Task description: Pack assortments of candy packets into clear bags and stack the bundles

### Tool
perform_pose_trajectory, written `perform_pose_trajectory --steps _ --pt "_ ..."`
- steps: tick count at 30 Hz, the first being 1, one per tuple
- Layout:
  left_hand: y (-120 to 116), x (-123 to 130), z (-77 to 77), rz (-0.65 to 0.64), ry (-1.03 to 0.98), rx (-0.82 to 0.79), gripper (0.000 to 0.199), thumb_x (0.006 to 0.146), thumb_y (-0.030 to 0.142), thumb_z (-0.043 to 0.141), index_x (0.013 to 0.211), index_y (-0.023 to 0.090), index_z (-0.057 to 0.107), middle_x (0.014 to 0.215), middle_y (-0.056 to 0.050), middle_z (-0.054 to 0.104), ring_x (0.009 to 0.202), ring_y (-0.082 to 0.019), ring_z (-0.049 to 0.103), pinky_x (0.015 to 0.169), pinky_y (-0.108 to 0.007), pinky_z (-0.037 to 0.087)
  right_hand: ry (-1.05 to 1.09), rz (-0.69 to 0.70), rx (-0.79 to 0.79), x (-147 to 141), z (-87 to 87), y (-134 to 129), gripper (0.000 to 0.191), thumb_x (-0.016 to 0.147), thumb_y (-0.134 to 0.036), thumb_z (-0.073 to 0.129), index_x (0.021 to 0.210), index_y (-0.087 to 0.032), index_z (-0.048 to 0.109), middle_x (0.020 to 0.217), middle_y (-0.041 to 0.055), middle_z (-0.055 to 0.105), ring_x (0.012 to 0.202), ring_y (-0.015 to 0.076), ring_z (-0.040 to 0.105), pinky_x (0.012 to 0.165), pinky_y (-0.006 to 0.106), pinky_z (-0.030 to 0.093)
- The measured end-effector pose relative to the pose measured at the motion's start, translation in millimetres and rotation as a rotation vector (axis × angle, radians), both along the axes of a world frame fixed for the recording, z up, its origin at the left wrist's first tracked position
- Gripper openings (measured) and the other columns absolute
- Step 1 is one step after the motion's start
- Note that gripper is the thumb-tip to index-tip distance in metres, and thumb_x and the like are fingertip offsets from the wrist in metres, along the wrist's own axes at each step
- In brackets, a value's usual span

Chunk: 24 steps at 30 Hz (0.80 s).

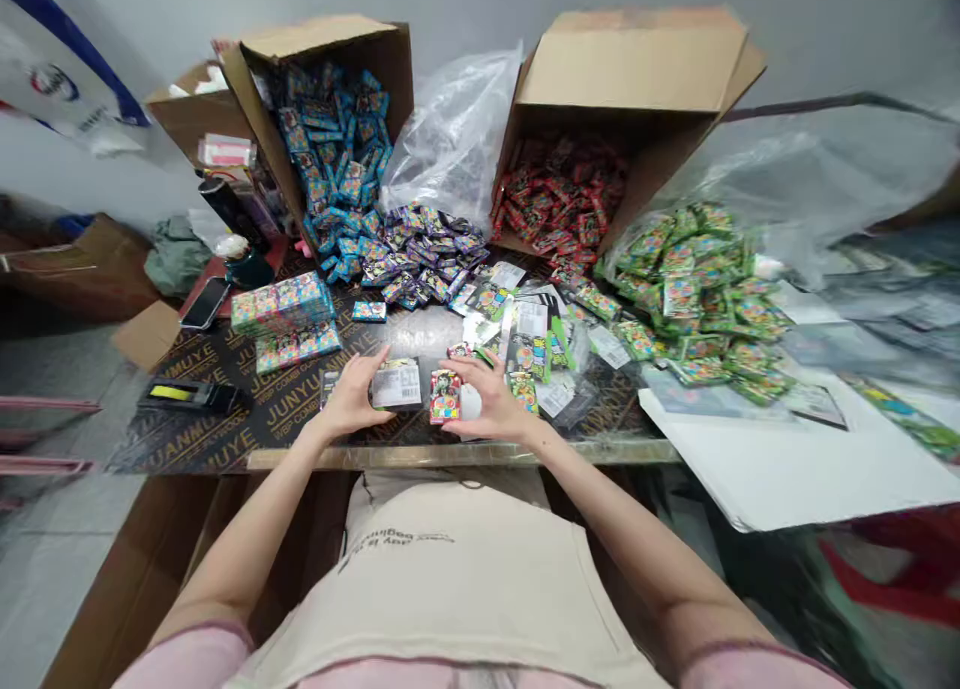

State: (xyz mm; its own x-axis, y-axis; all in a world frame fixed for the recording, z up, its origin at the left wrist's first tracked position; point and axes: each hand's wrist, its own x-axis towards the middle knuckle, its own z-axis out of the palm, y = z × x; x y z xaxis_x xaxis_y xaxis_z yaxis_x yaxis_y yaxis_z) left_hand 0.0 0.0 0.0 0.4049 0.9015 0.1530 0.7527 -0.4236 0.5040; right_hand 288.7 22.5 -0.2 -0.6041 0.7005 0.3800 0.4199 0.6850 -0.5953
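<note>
Right hand [491,401] grips the red box [445,397], just right of the barcoded packet [397,384] bracketed by the left hand's [352,399] open fingers.

A phone [205,303] lies near a dark jar [247,269]

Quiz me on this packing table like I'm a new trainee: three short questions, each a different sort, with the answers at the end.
1. True or false: the right hand has a small red packet in its grip.

2. Of the two large open cartons filled with packets, what does the right-hand carton hold?
a) blue packets
b) red packets
c) green packets

3. Fill in the blank, from the wearer's view: the phone lies to the ____ of the stacked packets.

Key: 1. True; 2. b; 3. left
</note>
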Motion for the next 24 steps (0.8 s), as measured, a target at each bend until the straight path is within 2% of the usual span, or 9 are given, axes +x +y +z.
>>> perform_pose_trajectory --steps 4,7,10,13,15,17,18,21,24 --pt "-1 3 4.6 -0.046 -0.050 -0.011 0.110 0.061 0.028 0.080 0.152 0.021 0.020 0.139 -0.015 0.052 0.126 -0.033 0.051 0.114 -0.055 0.027 -0.030 -0.101 0.051 1 9.5 2 0.074 0.071 -0.049 0.073 0.135 -0.022 0.047 0.130 0.0137 0.062 0.122 0.0318 0.055 0.113 0.055 0.013" --pt "-3 8 5.4 0.000 -0.076 0.000 0.115 0.060 0.030 0.080 0.153 0.020 0.015 0.131 -0.015 0.057 0.124 -0.033 0.052 0.112 -0.055 0.030 -0.047 -0.052 0.072 -2 11.4 1 0.076 0.070 -0.050 0.075 0.135 -0.023 0.048 0.128 0.0132 0.063 0.122 0.0321 0.055 0.114 0.056 0.009" --pt "-6 14 5.0 -0.023 -0.070 -0.017 0.118 0.058 0.029 0.081 0.154 0.022 0.013 0.130 -0.013 0.059 0.124 -0.033 0.052 0.114 -0.056 0.027 -0.049 0.032 0.039 -3 7.6 1 0.080 0.070 -0.050 0.075 0.139 -0.024 0.044 0.129 0.0130 0.063 0.124 0.0318 0.054 0.115 0.057 0.008" --pt "-7 20 4.8 -0.052 -0.105 -0.022 0.115 0.059 0.029 0.081 0.153 0.023 0.015 0.131 -0.012 0.058 0.123 -0.032 0.053 0.113 -0.054 0.029 -0.073 0.070 0.009 -3 1.3 1 0.088 0.073 -0.054 0.072 0.147 -0.025 0.035 0.140 0.0145 0.055 0.137 0.0340 0.042 0.115 0.058 0.008" --pt "-6 24 4.9 -0.009 -0.172 0.004 0.112 0.059 0.032 0.081 0.152 0.022 0.020 0.129 -0.012 0.059 0.120 -0.031 0.055 0.110 -0.051 0.035 -0.014 0.003 -0.015 -5 -1.9 1 0.092 0.074 -0.058 0.071 0.149 -0.024 0.031 0.149 0.0161 0.043 0.145 0.0359 0.027 0.116 0.059 0.008" --pt "-4 30 4.6 0.100 -0.265 0.053 0.108 0.059 0.034 0.083 0.151 0.022 0.026 0.126 -0.012 0.059 0.116 -0.030 0.056 0.105 -0.047 0.040 0.150 -0.118 -0.094 -11 -3.1 0 0.094 0.074 -0.062 0.070 0.150 -0.024 0.029 0.156 0.0161 0.033 0.148 0.0354 0.019 0.117 0.058 0.010" --pt "-3 35 3.9 0.171 -0.315 0.080 0.106 0.058 0.035 0.083 0.149 0.023 0.030 0.125 -0.011 0.058 0.115 -0.029 0.056 0.103 -0.045 0.042 0.273 -0.175 -0.168 -17 -3.0 -1 0.093 0.075 -0.062 0.068 0.150 -0.025 0.028 0.156 0.0153 0.031 0.147 0.0339 0.021 0.118 0.056 0.014" --pt "-1 55 -1.6 0.367 -0.475 0.108 0.100 0.054 0.038 0.087 0.142 0.024 0.043 0.123 -0.009 0.055 0.116 -0.028 0.054 0.102 -0.042 0.042 0.716 -0.286 -0.510 -42 -1.8 -4 0.079 0.081 -0.062 0.061 0.146 -0.027 0.033 0.144 0.0123 0.050 0.135 0.0271 0.045 0.111 0.047 0.035" --pt "-1 80 -11.0 0.464 -0.682 0.020 0.078 0.059 0.042 0.085 0.129 0.022 0.057 0.114 -0.008 0.058 0.109 -0.026 0.056 0.098 -0.038 0.043 1.090 -0.439 -0.790 -70 -0.6 -3 0.057 0.077 -0.060 0.065 0.121 -0.025 0.054 0.111 0.0056 0.069 0.104 0.0218 0.065 0.092 0.038 0.051"
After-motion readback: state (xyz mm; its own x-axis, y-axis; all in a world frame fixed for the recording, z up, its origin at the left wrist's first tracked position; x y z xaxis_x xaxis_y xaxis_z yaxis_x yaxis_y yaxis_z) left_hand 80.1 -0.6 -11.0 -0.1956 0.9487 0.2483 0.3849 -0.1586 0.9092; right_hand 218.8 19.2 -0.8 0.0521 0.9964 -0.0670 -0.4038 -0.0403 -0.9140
